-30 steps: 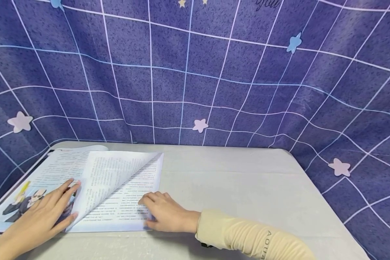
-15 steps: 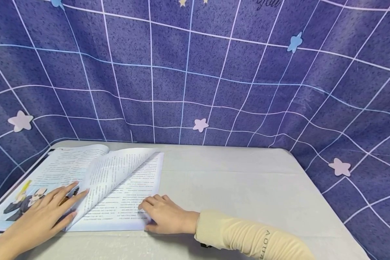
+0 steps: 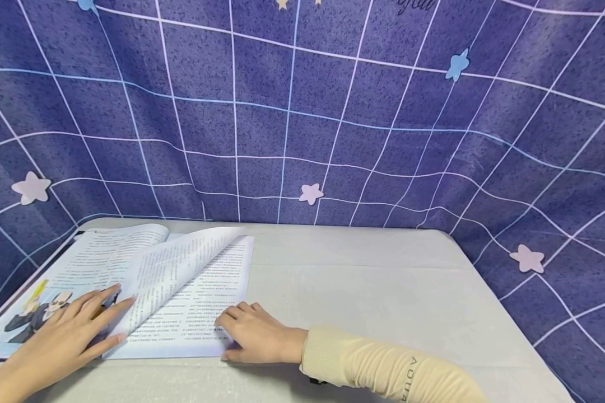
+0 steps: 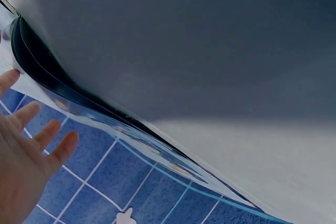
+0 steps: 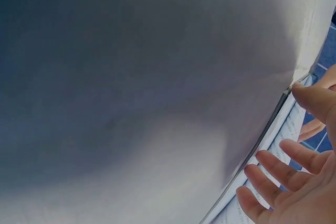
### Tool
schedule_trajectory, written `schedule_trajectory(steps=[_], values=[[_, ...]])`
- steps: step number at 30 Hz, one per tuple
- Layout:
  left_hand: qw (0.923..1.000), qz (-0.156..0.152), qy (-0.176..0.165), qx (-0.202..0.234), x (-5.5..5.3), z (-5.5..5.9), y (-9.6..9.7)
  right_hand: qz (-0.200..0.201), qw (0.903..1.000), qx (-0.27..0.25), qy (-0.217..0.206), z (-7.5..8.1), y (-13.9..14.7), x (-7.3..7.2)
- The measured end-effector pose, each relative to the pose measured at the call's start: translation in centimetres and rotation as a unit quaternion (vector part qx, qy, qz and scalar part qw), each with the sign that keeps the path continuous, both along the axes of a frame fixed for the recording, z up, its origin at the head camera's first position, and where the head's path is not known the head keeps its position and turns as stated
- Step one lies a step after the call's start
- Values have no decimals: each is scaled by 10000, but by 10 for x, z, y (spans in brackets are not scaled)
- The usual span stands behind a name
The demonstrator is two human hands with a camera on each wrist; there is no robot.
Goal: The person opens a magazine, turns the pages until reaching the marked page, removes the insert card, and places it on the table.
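An open book (image 3: 93, 254) with printed text lies on the left of the table, a cartoon figure on its left page. One leaf (image 3: 163, 274) is curled over diagonally toward the spine, baring the text page (image 3: 206, 319) beneath. My left hand (image 3: 73, 336) rests with extended fingers on the left page and by the spine, its thumb at the curled leaf's lower edge. At the book's lower right corner lies my right hand (image 3: 259, 336), fingers bent loosely over the page. In the right wrist view its fingers (image 5: 281, 171) are spread and its thumb touches the book's edge.
A pale cloth covers the table (image 3: 368, 291), which extends to the right of the book. Behind and around it hangs a blue curtain (image 3: 262, 140) with grid lines and stars.
The curled leaf bows up more and its upper part has shifted slightly. My left fingers have edged right, with the thumb now reaching the leaf. The right hand has barely moved.
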State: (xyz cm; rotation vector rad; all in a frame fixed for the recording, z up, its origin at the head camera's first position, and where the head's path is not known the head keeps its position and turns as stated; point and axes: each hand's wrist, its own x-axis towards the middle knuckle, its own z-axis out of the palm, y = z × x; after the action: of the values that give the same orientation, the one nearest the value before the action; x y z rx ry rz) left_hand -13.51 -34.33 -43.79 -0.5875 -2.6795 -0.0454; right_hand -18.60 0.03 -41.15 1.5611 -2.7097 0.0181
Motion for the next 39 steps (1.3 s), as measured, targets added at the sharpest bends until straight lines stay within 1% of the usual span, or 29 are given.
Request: schedule_trajectory(steps=[5,10,16,21,32,39], values=[[9997,-24,231,-89,0,-1,-1,-41,10000,-28,-8,0,-1,0],[9993,-15,351,-120,0,-1,-1,-73,10000,-33,5,1,-3,1],[9991,-18,410,-66,0,1,0,-128,9999,6,7,2,-3,1],[9988,-107,479,29,-1,3,0,-103,9999,-4,-12,3,-3,1],[9977,-270,614,-14,-3,4,1,-100,9999,23,-58,6,-4,0],[9977,-374,565,-27,-5,5,1,-53,9999,-30,-160,7,-4,-2]])
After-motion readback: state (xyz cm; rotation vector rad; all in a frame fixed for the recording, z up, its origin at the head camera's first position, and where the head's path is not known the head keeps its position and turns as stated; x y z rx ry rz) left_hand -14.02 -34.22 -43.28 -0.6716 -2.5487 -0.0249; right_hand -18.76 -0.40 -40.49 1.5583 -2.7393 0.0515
